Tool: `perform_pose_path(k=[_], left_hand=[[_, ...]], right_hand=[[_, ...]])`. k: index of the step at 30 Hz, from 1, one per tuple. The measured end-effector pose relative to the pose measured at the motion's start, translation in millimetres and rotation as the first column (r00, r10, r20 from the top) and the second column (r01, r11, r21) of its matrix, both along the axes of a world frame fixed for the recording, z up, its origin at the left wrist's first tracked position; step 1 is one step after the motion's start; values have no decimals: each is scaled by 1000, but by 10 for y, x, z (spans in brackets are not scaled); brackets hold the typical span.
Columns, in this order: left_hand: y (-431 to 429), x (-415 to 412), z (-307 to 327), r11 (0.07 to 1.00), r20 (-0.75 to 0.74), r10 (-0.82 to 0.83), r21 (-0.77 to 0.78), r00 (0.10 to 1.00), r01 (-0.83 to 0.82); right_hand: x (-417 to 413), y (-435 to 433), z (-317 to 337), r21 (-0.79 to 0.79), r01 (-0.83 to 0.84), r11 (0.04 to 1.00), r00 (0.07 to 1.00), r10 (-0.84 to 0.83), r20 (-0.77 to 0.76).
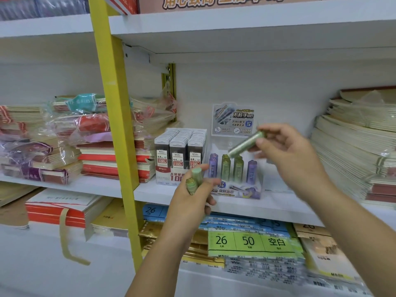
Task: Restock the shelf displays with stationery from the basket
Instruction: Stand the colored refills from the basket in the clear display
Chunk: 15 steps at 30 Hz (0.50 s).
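Two pale green cylindrical plastic tubes (pixel 194 179) stand upright in a person's left hand (pixel 192 198), its fingers curled round them in front of a white shelf board (pixel 147 190). The right hand (pixel 289 153), higher and to the right of the left hand, pinches a third green glittery tube (pixel 246 144) between thumb and fingertips. That tube is tilted, its free end pointing down and to the left.

Directly below the free end, and just behind the left hand, a clear plastic display stand (pixel 242 190) sits on the shelf board. It holds purple tubes (pixel 213 165) and green tubes (pixel 226 166) upright in rows. Just past the left hand's fingertips and left of the stand is a white carton of flat grey lead cases (pixel 180 146). Stacks of cream-paged notebooks (pixel 347 151) rise to the right of the right hand. Plastic-wrapped red and purple notebooks (pixel 96 146) lie well to the left of the left hand.
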<state>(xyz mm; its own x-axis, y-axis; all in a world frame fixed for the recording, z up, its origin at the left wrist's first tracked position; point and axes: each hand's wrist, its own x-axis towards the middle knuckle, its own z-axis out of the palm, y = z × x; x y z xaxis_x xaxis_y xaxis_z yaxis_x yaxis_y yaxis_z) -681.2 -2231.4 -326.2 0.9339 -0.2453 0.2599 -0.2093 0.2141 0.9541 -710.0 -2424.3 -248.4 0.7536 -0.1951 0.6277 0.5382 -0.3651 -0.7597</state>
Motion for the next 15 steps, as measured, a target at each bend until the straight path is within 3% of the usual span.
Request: perform_pose_path(k=[4, 6, 9, 15], left_hand=[[23, 79, 0, 999, -18, 52, -17, 998, -52], [31, 107, -9, 998, -20, 68, -15, 997, -68], [40, 141, -24, 997, -6, 81, 15, 997, -81], [55, 163, -37, 996, 41, 68, 59, 997, -71]], right_hand=[[429, -78, 345, -377, 151, 914, 986, -166, -7], [602, -48, 395, -504, 123, 855, 981, -182, -70], [757, 15, 390, -558, -11, 830, 964, -140, -228], [858, 20, 369, -542, -134, 829, 917, -103, -384]])
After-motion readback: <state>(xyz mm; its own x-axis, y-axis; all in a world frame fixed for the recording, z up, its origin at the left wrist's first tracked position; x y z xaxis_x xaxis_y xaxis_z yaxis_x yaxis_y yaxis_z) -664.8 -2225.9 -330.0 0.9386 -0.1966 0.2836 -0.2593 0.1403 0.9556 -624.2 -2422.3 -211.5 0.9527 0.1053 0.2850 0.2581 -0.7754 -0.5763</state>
